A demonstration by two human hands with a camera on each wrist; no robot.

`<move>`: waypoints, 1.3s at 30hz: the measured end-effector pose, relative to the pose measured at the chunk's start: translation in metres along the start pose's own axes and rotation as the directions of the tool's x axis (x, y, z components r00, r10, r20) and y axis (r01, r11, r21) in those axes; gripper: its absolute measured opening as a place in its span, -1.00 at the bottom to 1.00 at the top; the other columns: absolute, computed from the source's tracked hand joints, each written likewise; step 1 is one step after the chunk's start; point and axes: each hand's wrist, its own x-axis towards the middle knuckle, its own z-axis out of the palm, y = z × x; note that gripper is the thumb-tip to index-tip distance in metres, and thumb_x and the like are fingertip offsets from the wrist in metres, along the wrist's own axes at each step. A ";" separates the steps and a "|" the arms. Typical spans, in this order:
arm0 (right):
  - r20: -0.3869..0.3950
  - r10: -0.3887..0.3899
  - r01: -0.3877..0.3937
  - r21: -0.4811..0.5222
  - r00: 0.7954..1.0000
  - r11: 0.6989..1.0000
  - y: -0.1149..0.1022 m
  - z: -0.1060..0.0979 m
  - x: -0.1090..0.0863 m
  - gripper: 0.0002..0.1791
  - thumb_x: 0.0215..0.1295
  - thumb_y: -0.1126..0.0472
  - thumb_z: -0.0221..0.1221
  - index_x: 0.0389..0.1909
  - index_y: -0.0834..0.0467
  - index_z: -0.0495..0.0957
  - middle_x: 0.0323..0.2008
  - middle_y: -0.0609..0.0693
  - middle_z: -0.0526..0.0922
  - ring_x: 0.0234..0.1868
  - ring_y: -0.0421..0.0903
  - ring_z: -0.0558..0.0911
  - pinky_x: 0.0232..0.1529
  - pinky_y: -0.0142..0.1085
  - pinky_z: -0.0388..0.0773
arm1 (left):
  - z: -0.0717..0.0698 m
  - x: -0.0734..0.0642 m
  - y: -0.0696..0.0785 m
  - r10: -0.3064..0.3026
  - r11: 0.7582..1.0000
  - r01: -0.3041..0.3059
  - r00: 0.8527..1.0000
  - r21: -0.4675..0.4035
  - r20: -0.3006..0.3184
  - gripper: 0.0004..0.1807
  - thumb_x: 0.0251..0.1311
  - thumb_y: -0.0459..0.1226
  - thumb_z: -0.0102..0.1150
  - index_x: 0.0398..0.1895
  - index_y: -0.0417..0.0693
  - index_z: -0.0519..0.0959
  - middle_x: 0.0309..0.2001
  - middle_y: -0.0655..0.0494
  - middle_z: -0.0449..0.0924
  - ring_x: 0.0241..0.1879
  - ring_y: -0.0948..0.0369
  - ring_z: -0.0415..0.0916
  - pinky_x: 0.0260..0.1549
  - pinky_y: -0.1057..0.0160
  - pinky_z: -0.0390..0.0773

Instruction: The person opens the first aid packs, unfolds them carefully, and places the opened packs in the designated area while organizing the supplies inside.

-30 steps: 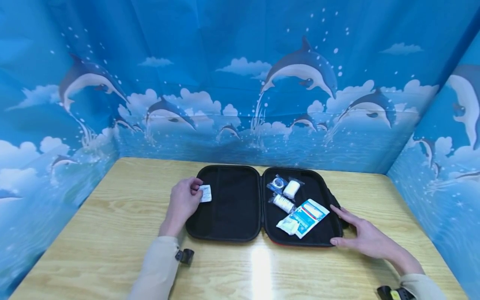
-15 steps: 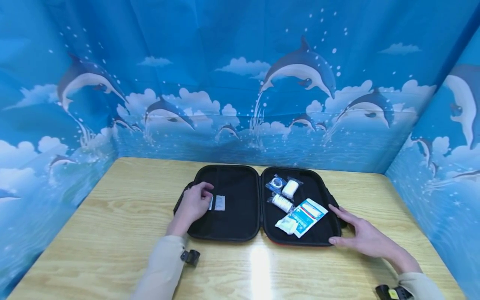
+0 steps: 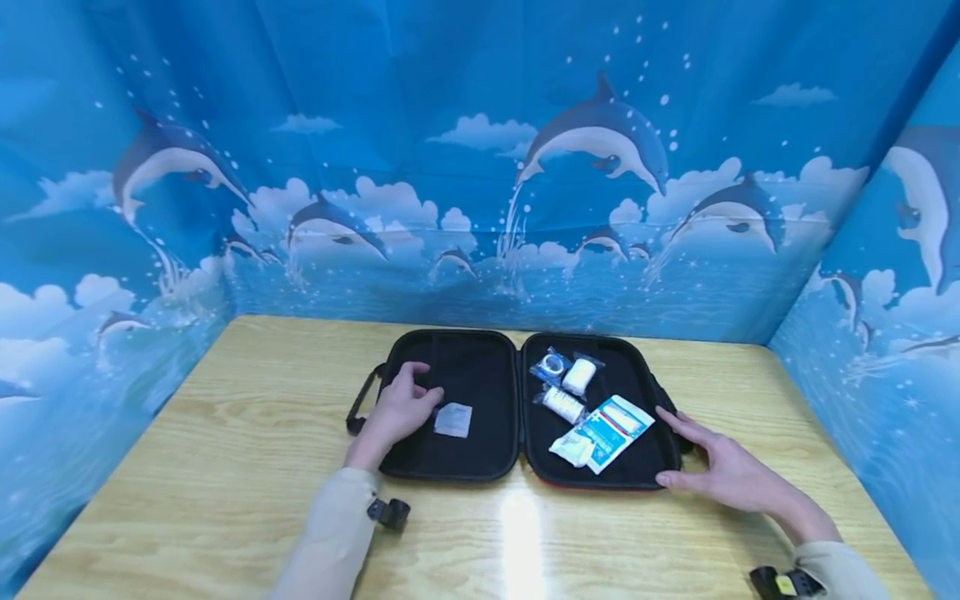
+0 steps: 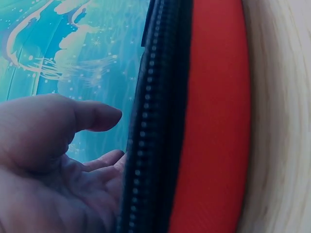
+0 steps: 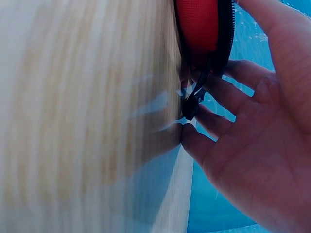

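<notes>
A zippered case, black inside and red outside, lies unfolded on the table, with a left half and a right half. My left hand is over the left half, thumb and fingers apart. Just right of its fingertips lies a small white sachet. In the left wrist view nothing shows between the thumb and the fingers. My right hand rests spread along the right half's outer edge. In the right wrist view its fingers reach beside the red shell and a dark zipper pull.
In the right half lie a blue-and-white packet, a small white packet, wrapped white rolls and a wrapped tape ring. A black carry handle sticks out left. A dolphin-print curtain borders the wooden table.
My left hand has moved right and toward me from the case's left edge, letting go of the white sachet it held, which now lies inside. The right hand stays in place.
</notes>
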 end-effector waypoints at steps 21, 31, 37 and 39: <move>0.008 0.001 -0.001 0.021 1.000 1.000 0.000 0.001 -0.001 0.04 0.22 -0.18 0.38 0.62 -0.01 0.09 0.51 0.52 0.11 0.42 0.62 0.18 0.17 0.49 0.32 | 0.025 -0.023 0.036 0.331 0.913 -0.302 0.941 0.274 -0.067 -0.63 0.32 -0.10 0.29 0.13 0.02 0.61 0.07 -0.02 0.60 0.07 0.01 0.57 -0.01 -0.09 0.62; 0.005 -0.001 0.001 0.018 1.000 1.000 0.001 0.001 0.000 0.04 0.22 -0.18 0.39 0.62 -0.01 0.10 0.50 0.52 0.13 0.42 0.62 0.19 0.17 0.48 0.33 | 0.072 -0.041 0.068 0.539 0.784 -0.554 0.831 0.278 0.135 -0.75 0.33 -0.06 0.29 0.00 0.13 0.67 -0.12 0.14 0.66 -0.14 0.18 0.58 -0.25 0.23 0.57; 0.008 0.004 -0.004 0.017 1.000 1.000 0.001 0.001 0.000 0.04 0.22 -0.19 0.38 0.62 -0.02 0.10 0.50 0.52 0.13 0.43 0.62 0.19 0.17 0.48 0.33 | 0.095 -0.040 0.075 0.564 0.743 -0.595 0.803 0.306 0.193 -0.78 0.30 -0.08 0.28 -0.04 0.15 0.70 -0.14 0.18 0.66 -0.16 0.21 0.57 -0.27 0.29 0.55; 0.008 0.004 -0.005 0.017 1.000 1.000 0.001 0.001 0.000 0.03 0.22 -0.19 0.38 0.62 -0.02 0.10 0.50 0.51 0.13 0.43 0.61 0.19 0.17 0.48 0.33 | 0.101 -0.040 0.076 0.573 0.719 -0.608 0.793 0.336 0.207 -0.77 0.29 -0.07 0.28 -0.04 0.15 0.71 -0.13 0.19 0.66 -0.16 0.20 0.57 -0.31 0.28 0.53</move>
